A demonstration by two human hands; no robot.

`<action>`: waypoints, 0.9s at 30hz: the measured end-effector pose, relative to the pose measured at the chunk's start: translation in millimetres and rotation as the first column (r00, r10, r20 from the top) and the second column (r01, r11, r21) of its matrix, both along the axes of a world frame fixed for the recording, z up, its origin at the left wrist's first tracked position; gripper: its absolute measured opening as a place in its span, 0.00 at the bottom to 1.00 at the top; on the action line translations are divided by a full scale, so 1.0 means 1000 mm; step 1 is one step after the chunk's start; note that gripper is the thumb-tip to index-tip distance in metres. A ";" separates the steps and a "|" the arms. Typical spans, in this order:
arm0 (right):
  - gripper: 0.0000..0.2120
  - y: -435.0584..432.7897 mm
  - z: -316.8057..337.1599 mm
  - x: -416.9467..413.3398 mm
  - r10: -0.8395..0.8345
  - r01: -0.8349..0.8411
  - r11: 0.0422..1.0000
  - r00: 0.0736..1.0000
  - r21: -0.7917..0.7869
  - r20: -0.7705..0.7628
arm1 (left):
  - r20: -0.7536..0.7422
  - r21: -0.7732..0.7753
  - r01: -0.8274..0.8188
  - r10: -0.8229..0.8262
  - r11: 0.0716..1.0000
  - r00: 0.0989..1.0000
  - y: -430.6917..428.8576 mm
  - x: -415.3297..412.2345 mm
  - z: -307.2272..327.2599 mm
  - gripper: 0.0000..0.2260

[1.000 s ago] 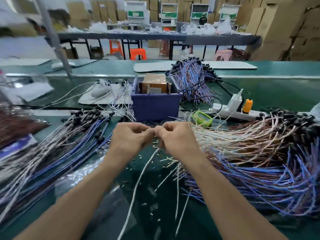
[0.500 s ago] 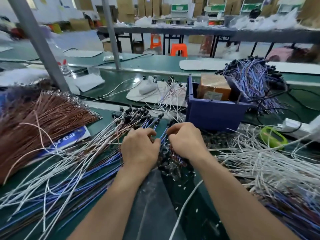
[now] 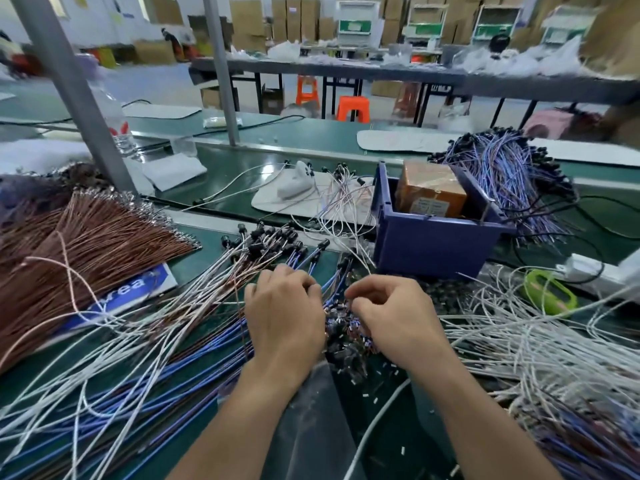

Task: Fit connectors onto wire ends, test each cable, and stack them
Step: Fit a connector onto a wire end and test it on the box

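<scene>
Green workbench (image 3: pixel 197 261) strewn with wire, finished cables (image 3: pixel 166 344) fanned across its left side, white wires (image 3: pixel 519 344) heaped toward the right edge, blue bin (image 3: pixel 433 244) set behind, left hand (image 3: pixel 284 320) and right hand (image 3: pixel 394 317) curled over the central connector pile (image 3: pixel 343 332) — whatever is gripped cannot be told.

Hemmed left by connector-tipped cables (image 3: pixel 166 327), right by loose white wires (image 3: pixel 526 344); blocked straight ahead by blue bin (image 3: pixel 433 245). Open only over bare green mat (image 3: pixel 417 445) at near edge, and across belt (image 3: pixel 239 176) beyond.
</scene>
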State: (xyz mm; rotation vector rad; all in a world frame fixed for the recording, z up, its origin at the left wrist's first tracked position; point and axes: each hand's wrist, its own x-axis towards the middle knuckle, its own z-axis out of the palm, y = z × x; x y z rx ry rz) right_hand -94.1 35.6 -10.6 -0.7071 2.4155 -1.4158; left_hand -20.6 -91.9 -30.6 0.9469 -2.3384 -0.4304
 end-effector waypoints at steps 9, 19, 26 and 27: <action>0.10 0.020 -0.004 0.014 0.109 -0.017 0.930 0.967 -0.366 0.232 | -0.445 0.080 0.268 -0.206 0.960 0.872 0.017 0.014 0.014 0.09; 0.15 0.042 0.017 -0.001 0.207 0.325 0.627 0.807 -0.708 0.553 | -0.310 0.185 0.620 -0.553 0.762 0.773 0.028 0.013 0.010 0.06; 0.11 0.091 0.039 -0.036 0.448 0.329 0.514 0.685 -0.792 0.575 | -0.394 0.550 0.649 -0.522 0.525 0.756 -0.012 0.018 0.032 0.06; 0.11 0.096 0.040 -0.038 0.387 0.305 0.568 0.720 -0.764 0.576 | -0.396 0.543 0.612 -0.467 0.575 0.790 -0.016 0.019 0.032 0.05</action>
